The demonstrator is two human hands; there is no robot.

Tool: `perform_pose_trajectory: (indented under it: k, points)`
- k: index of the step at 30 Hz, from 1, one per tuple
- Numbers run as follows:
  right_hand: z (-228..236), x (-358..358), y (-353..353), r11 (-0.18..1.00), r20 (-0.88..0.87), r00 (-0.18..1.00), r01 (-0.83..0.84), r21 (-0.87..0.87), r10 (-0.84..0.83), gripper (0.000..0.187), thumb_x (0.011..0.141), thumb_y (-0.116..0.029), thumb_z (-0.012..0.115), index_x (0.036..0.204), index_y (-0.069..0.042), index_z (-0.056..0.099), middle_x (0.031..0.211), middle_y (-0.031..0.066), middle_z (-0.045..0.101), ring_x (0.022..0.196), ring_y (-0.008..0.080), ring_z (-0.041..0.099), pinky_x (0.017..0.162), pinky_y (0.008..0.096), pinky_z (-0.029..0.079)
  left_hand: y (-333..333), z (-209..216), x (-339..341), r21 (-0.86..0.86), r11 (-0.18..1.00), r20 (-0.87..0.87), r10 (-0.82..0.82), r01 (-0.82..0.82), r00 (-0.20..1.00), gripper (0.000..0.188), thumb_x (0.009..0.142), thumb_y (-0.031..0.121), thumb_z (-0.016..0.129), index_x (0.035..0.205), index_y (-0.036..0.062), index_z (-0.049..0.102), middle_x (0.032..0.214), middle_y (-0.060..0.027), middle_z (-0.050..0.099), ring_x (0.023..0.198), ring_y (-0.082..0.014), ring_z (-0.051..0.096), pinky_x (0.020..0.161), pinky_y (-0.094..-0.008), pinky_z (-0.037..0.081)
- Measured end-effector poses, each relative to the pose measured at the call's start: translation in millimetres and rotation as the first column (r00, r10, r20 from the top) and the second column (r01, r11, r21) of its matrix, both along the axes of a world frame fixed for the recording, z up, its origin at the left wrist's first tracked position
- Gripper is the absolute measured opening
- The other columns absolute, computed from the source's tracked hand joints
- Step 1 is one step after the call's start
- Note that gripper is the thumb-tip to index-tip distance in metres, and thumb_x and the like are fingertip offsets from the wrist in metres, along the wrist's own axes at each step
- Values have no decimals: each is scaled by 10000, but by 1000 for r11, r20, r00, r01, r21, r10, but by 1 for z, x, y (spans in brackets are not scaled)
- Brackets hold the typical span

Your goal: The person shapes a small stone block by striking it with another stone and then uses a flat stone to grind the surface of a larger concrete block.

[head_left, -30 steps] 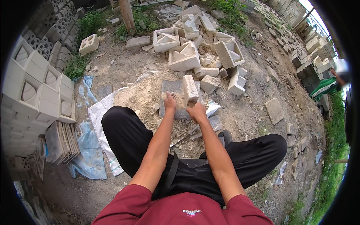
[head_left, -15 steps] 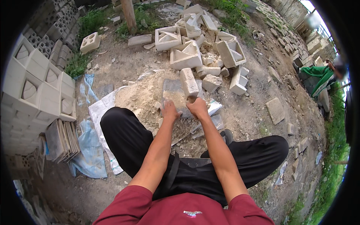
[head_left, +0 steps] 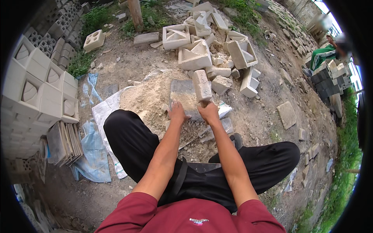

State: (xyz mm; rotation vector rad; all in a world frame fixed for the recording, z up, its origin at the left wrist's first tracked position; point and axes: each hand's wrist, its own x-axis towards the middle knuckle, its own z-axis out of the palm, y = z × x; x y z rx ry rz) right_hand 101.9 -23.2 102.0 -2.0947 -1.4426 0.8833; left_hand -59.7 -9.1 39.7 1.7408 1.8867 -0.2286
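Note:
My right hand (head_left: 209, 112) is closed round the short handle of a mallet (head_left: 202, 86) with a long, pale, dust-covered block for a head. The mallet's head points away from me, over the right part of a flat grey slab (head_left: 180, 86). Crushed sandy material (head_left: 182, 98) lies on that slab. At its near left edge rests my left hand (head_left: 178, 112), fingers stretched out and thumb apart, holding nothing. A heap of pale sand and crumbs (head_left: 143, 95) spreads on a white sheet (head_left: 103, 112) left of the slab.
Broken cream blocks (head_left: 194, 56) are heaped beyond the slab. Patterned blocks (head_left: 33, 93) are stacked at the left, beside leaning thin boards (head_left: 64, 143) and blue plastic sheeting (head_left: 93, 155). A wooden post (head_left: 135, 15) stands far off. At the far right sits a person in green trousers (head_left: 322, 54).
The mallet's head has shifted slightly right and stands more upright in view. My left hand stays at the slab's edge. The person at the far right has changed posture, uncovering a stack of grey blocks.

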Motion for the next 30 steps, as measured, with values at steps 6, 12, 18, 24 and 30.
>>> perform_pose_trajectory:
  k: [6, 12, 18, 24, 30]
  points:
    - [-19, 27, 8, 971, 85, 990, -92, -221, 114, 491, 661, -313, 711, 939, 89, 658, 981, 305, 647, 966, 408, 637, 846, 425, 518, 0, 7, 14, -31, 999, -14, -19, 19, 1000, 1095, 689, 492, 786, 1490, 52, 183, 1579, -116, 123, 1453, -262, 142, 1161, -499, 138]
    - [0, -7, 3, 999, -35, 999, -6, 40, 8, 497, 712, -317, 690, 1013, 73, 631, 994, 301, 646, 971, 396, 636, 849, 434, 504, -1, -6, -1, 42, 999, -70, -17, 20, 997, 1090, 677, 538, 774, 1475, 51, 214, 1559, -128, 189, 1432, -289, 207, 1134, -530, 205]
    - [-39, 13, -4, 975, 98, 990, -76, -208, 98, 509, 698, -342, 698, 968, 86, 641, 980, 304, 645, 960, 395, 641, 832, 429, 516, -3, 2, 10, 24, 999, -48, -45, 46, 998, 1099, 671, 533, 782, 1475, 50, 207, 1558, -124, 194, 1431, -284, 211, 1118, -563, 216]
    - [-1, 8, 25, 989, -120, 993, -25, -146, 8, 475, 687, -342, 690, 883, 89, 654, 922, 290, 662, 910, 382, 663, 761, 404, 532, -2, 1, 9, 49, 998, -49, -40, 43, 998, 1060, 676, 501, 793, 1456, 46, 237, 1552, -125, 209, 1430, -272, 219, 1107, -577, 232]
    - [-39, -1, -17, 996, 131, 989, -52, -68, 61, 531, 671, -302, 691, 1021, 92, 616, 958, 312, 646, 962, 401, 640, 834, 423, 510, 4, 2, 9, 101, 994, 13, -34, 32, 999, 922, 702, 428, 788, 1393, 39, 318, 1507, -136, 293, 1407, -281, 263, 1087, -569, 271]
